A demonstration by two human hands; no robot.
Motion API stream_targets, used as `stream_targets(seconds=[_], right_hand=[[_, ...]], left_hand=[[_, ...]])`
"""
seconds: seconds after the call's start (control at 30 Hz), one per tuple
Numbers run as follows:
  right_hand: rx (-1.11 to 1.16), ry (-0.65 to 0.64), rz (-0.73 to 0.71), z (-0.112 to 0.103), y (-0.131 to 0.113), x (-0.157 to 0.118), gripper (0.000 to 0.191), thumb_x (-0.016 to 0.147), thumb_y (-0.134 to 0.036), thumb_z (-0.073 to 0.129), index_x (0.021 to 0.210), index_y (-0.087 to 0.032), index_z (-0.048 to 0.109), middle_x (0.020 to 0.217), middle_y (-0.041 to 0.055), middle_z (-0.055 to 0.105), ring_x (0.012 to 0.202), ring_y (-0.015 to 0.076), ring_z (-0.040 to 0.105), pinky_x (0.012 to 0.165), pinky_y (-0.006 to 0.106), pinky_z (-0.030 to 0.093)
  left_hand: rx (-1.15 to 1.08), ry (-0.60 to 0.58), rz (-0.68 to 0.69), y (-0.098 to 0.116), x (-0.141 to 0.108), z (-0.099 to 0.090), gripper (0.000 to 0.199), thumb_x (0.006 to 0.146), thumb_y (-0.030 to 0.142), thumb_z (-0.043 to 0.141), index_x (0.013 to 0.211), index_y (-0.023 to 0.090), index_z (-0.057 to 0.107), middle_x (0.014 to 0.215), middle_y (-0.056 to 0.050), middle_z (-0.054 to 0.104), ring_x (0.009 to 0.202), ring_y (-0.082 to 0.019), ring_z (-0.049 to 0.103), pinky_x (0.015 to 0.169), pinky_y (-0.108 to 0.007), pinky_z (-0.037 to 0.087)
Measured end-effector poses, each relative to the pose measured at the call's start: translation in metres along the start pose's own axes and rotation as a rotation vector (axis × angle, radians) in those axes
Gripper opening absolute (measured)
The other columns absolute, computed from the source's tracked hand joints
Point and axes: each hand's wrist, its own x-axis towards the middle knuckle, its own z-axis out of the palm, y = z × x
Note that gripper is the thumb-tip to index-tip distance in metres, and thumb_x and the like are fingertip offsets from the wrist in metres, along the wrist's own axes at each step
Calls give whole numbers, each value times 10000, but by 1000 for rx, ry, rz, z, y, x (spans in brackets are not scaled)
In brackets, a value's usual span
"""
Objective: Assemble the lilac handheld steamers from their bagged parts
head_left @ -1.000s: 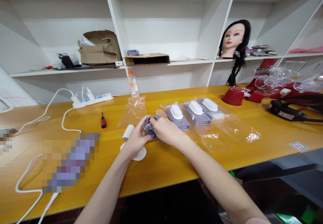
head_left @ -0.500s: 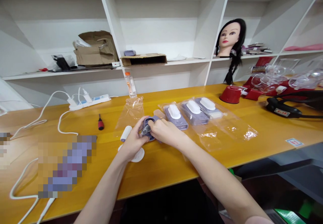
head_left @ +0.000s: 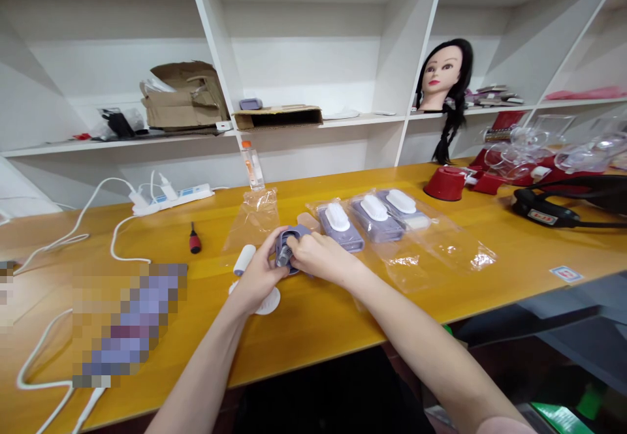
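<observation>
At the middle of the table (head_left: pixel 313 323), the purple case (head_left: pixel 292 232) sits between both hands, the left hand (head_left: pixel 258 276) clasping its side. The right hand (head_left: pixel 318 256) bends in at its mouth, where a grey ridged piece (head_left: pixel 283 256) slants leftward; whether the fingers pinch it, I can't tell.

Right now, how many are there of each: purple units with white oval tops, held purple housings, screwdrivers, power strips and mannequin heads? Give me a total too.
Purple units with white oval tops: 3
Held purple housing: 1
Screwdriver: 1
Power strip: 1
Mannequin head: 1
Total: 7
</observation>
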Motion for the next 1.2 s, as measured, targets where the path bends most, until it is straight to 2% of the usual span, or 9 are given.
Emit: stream_targets(seconds=[0.13,0.4,0.53,0.77,1.03,1.2], right_hand=[[-3,-21,11,-1,-1,1,249,904,-141,353,1102,-80,491,879,156,649,861,254,655,666,324,525],[64,-59,58,-14,-7,5,259,885,-74,374,1113,-64,496,890,178,652,894,227,656,742,318,510],[79,-47,25,-18,-8,7,239,873,-69,404,1080,-56,523,892,186,657,894,237,659,730,320,512],[110,-70,-8,-18,-10,6,218,849,-39,440,1036,-69,549,951,199,653,939,237,645,744,319,507],[121,-34,-57,-25,-7,17,197,836,-54,481,1000,-73,589,887,165,664,883,225,653,684,303,511],[150,-55,-117,-31,-10,26,163,811,-66,520,896,-111,651,834,117,678,853,216,658,665,284,498]], left_hand=[[25,-2,8,-1,1,0,757,545,62,505,1283,195,408,1071,-50,577,752,-133,545,682,-245,448],[-6,-16,92,-8,3,-1,742,560,29,475,1279,200,419,1264,-71,507,1079,-198,514,875,-289,426],[86,11,145,-12,4,-2,745,569,15,465,1285,217,432,1252,-56,522,1063,-193,521,929,-309,393],[185,-27,234,-17,3,-7,736,588,45,473,1306,200,419,1269,-63,519,1152,-216,476,977,-335,369],[19,31,183,-3,1,-2,696,563,112,557,1248,186,463,1162,-69,585,1033,-205,546,869,-292,430],[14,28,258,-3,3,-1,609,600,137,563,1204,199,510,1012,-51,635,1014,-205,552,885,-322,423]])
